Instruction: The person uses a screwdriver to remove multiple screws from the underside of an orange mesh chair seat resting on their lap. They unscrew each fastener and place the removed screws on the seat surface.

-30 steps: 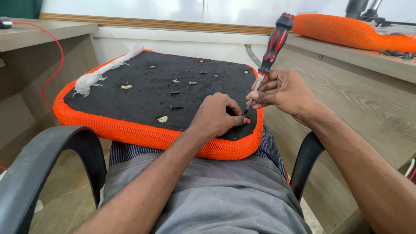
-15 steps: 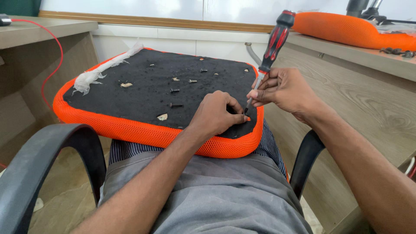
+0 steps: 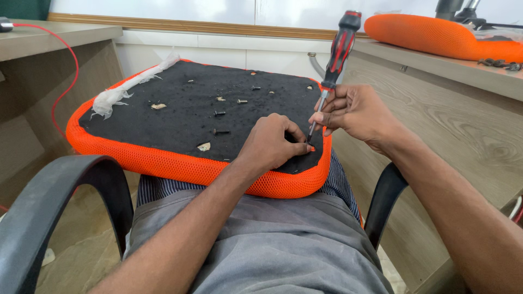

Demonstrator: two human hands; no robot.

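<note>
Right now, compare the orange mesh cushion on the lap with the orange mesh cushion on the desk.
The orange mesh cushion on the lap lies underside up, showing black fabric strewn with loose dark screws; the orange mesh cushion on the desk shows only mesh. The lap one is under both hands; the desk one lies untouched. Both share bright orange mesh.

The left hand (image 3: 269, 144) covers the spot where the screwdriver (image 3: 332, 68) tip meets the seat cushion (image 3: 180, 122); whatever its fingers pinch is hidden. Beyond the right hand (image 3: 354, 111), small dark hardware (image 3: 496, 63) on the worktop (image 3: 436, 60) is too small to identify.
</note>
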